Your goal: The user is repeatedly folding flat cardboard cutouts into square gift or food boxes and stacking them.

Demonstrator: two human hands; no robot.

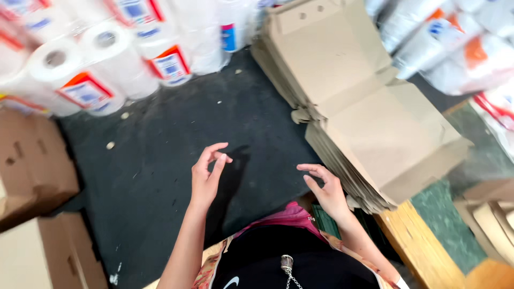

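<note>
My left hand [206,174] and right hand [326,190] hover spread, empty; flat cardboard stack [375,123] just right, wrapped paper rolls [107,59] beyond, boxes [32,166] left.

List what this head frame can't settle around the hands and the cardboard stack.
- Flat cardboard stack: lower sheets hidden by the top one; count unclear.
- Wrapped paper rolls: motion blur, cut off by the top edge.
- Left hand, right hand: empty; forearms partly hidden by the torso.
</note>
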